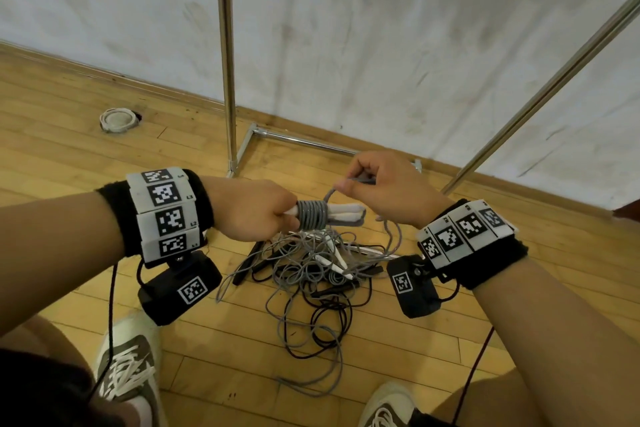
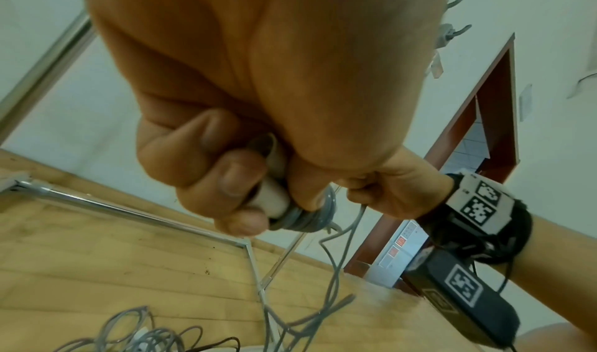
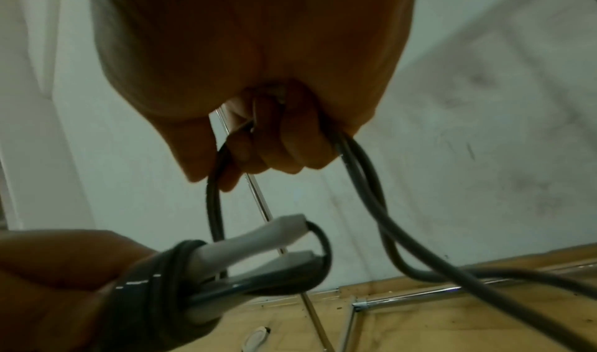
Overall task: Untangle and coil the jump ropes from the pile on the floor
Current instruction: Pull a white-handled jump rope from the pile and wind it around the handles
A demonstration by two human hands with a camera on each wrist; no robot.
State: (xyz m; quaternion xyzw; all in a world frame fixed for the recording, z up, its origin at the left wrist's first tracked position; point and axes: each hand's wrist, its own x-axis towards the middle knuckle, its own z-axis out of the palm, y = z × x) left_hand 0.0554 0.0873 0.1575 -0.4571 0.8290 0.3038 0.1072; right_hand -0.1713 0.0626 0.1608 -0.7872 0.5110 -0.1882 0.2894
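Note:
My left hand (image 1: 256, 215) grips a pair of white jump-rope handles (image 1: 346, 213) held level, with several turns of grey rope (image 1: 311, 215) wound tightly round them. The left wrist view shows my fingers (image 2: 226, 178) curled round the handles (image 2: 274, 201) and the grey coil (image 2: 307, 219). My right hand (image 1: 374, 184) pinches the free grey rope (image 1: 362, 179) just above the handles' tips, a loop hanging from it (image 3: 371, 191). The wrapped handles (image 3: 252, 245) appear below it in the right wrist view. Beneath both hands a tangled pile of grey and dark ropes (image 1: 311, 274) lies on the floor.
A chrome rack stands behind the pile, with an upright pole (image 1: 227, 62), a base bar (image 1: 304, 140) and a slanted bar (image 1: 540, 94). A white round fitting (image 1: 117, 120) sits in the wooden floor at left. My two shoes (image 1: 128, 367) (image 1: 388, 406) flank the pile. A white wall is close behind.

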